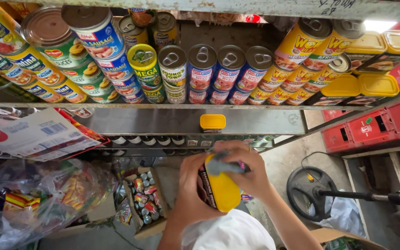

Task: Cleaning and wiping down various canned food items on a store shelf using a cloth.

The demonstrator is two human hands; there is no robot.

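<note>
The left hand (188, 196) holds a yellow-lidded tin (218, 187) in mid-air below the shelf (172, 121), its fingers clamped round the dark side. The right hand (244, 169) presses a grey cloth (221, 164) on the tin's top end, fingers closed over it. Another yellow tin (212, 122) sits on the shelf just above, under rows of cans (200, 74).

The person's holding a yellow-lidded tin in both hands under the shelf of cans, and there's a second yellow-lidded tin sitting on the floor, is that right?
Not quite. The second yellow-lidded tin sits on the metal shelf ledge, not the floor, as the head view shows. The left hand and right hand do hold a tin.
</note>
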